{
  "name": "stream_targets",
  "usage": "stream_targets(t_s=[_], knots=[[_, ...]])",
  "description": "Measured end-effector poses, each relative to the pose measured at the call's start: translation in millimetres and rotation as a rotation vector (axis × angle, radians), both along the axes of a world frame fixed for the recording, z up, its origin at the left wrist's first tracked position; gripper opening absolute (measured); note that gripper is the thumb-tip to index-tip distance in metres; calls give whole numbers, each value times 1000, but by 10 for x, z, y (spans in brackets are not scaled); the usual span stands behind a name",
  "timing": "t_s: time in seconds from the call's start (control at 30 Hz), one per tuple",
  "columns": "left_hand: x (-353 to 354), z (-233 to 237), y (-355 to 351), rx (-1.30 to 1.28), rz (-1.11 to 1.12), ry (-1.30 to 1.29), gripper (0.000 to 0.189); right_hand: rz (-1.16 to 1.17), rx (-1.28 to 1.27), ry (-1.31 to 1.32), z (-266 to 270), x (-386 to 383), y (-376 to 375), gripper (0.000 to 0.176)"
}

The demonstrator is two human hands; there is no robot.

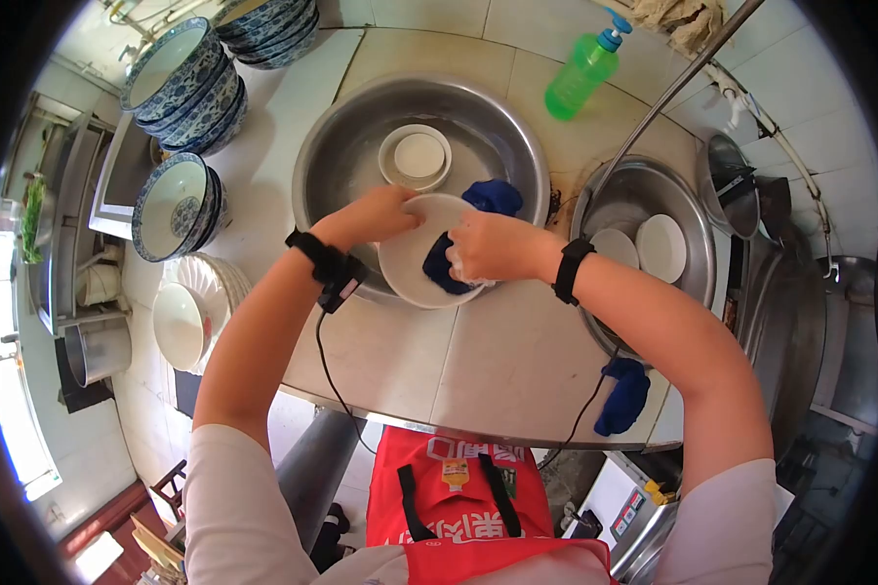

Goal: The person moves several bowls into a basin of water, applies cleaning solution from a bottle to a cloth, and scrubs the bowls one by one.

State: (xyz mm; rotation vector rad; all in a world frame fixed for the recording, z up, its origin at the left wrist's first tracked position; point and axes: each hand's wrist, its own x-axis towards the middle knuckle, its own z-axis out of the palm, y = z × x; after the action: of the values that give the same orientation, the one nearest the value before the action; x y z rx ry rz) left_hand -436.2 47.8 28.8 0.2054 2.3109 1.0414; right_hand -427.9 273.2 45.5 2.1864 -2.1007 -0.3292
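A white bowl is tilted over the near rim of a large steel basin. My left hand grips the bowl's upper left edge. Inside the bowl, my right hand is closed around a dark blue cloth, with some white suds by the fingers. Another blue cloth lies at the basin's right side, just beyond the bowl. Deeper in the basin sit white bowls, a small one within a larger one.
A smaller steel basin on the right holds white dishes. Blue-patterned bowls and white plates are stacked at left. A green pump bottle stands behind. A blue cloth lies at the counter's front edge.
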Motion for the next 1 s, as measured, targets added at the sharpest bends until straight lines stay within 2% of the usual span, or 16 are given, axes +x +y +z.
stream_targets(t_s=[0.03,0.1,0.17,0.2,0.27,0.3,0.37,0.5,0.63,0.7,0.73,0.8,0.83,0.9,0.93,1.0], knots=[[-25,-47,3,-81,-113,-56,29,7,-23,-11,-41,21,-13,10],[41,-100,-9,-88,-124,5,32,14,-47,-27,-154,102,-33,9],[150,-98,10,-93,-139,69,36,-152,-99,57,-277,205,-38,6],[231,-104,27,-63,28,74,32,-154,-98,55,-332,263,-43,6],[377,-170,55,-1,286,142,30,-431,-164,-19,-431,398,-101,7],[423,-235,84,-1,284,139,30,-434,-163,-21,-492,502,-176,7],[495,-321,187,-60,479,324,30,-737,-203,-75,-590,724,-395,11],[559,-230,255,-96,507,321,32,-969,-373,-152,-608,877,-667,9],[601,-4,87,-49,453,271,36,-778,-386,-204,-459,719,-492,8],[607,177,63,163,533,-38,42,-663,-334,-188,-340,566,-335,8],[578,167,9,163,532,-37,42,-522,-281,-150,-280,497,-253,6],[437,98,-120,101,275,-90,44,-312,-227,-94,-239,397,-113,3],[359,51,-127,101,277,-89,44,-309,-227,-93,-183,386,-82,3],[205,-30,-135,-10,-135,276,41,-84,0,-36,-86,364,-28,5],[173,36,-61,-9,-134,275,41,-29,-17,-43,-90,375,-11,7],[130,128,165,-165,-423,228,34,16,-19,-37,-88,407,-9,7]])
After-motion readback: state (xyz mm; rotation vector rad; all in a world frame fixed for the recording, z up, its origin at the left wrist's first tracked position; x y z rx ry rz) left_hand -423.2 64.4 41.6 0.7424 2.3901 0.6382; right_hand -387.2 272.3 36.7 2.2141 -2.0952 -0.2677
